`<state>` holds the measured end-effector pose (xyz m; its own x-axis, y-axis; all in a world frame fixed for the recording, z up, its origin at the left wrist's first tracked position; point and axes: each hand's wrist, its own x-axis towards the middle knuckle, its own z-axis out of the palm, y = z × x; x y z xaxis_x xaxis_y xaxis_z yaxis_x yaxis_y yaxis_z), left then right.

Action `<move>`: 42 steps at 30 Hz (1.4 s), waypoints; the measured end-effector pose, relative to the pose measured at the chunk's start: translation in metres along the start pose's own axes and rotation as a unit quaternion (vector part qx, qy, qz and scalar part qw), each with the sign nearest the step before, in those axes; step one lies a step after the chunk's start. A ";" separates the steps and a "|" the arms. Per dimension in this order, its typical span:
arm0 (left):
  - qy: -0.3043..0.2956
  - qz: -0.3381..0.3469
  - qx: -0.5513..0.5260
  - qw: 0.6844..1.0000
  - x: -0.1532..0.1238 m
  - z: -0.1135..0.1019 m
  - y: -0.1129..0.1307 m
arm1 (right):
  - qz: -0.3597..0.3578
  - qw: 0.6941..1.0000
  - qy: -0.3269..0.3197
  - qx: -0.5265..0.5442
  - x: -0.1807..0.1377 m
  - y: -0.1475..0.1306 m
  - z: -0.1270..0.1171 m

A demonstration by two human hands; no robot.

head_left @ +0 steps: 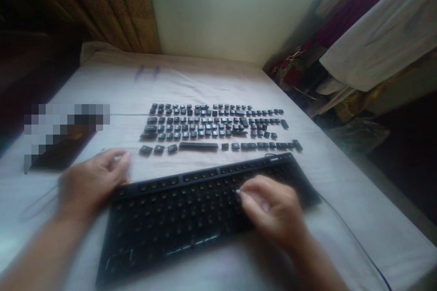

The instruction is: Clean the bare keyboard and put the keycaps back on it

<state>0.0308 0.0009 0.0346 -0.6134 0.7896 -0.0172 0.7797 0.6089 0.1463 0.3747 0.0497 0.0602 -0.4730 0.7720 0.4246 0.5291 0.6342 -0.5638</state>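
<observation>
A black keyboard (164, 232) with its keycaps off lies tilted on the white cloth, its bare key sockets showing. My right hand (273, 209) is over its right half, thumb and forefinger pinched together. A tiny pale spot shows at those fingertips, too small to name. By the keyboard's far left corner rests my left hand (92, 182), its fingers curled closed. A bit of orange (126, 181) peeks out beneath it, and what the fingers hold, if anything, is hidden. Beyond the keyboard, loose black keycaps (191, 127) stand in rows, with a long space bar (198, 145) in the nearest row.
A cable (355, 241) runs from the keyboard's right side toward the near right edge. At the left lies a dark, partly pixelated object (61, 145). A curtain (112, 4) and a pale wall (221, 13) stand behind; cloths (382, 41) hang at the right.
</observation>
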 end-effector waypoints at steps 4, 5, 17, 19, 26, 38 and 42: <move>0.006 0.003 0.006 1.000 0.002 0.001 -0.001 | -0.014 0.998 -0.065 0.004 0.001 0.001 -0.003; 0.009 0.004 0.006 1.000 0.002 0.002 -0.002 | -0.017 0.997 -0.076 0.001 0.000 0.001 -0.002; 0.011 0.008 -0.012 1.000 0.002 0.001 0.000 | -0.015 0.992 -0.126 -0.030 -0.006 0.007 0.010; 0.009 0.007 -0.010 1.000 0.001 0.000 0.001 | -0.011 0.991 -0.128 -0.034 -0.006 0.007 0.011; 0.012 0.008 -0.019 1.000 0.000 -0.001 -0.003 | -0.013 0.990 -0.136 -0.042 -0.006 0.007 0.009; 0.022 0.007 -0.020 1.000 0.001 0.002 -0.004 | -0.001 0.988 -0.146 -0.046 -0.006 0.008 0.008; 0.023 0.009 -0.021 0.999 0.002 0.004 -0.004 | -0.009 0.989 -0.143 -0.041 -0.006 0.007 0.010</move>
<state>0.0270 0.0002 0.0303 -0.6046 0.7959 0.0309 0.7858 0.5897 0.1866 0.3739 0.0486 0.0466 -0.6570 0.7243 0.2091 0.5682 0.6580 -0.4942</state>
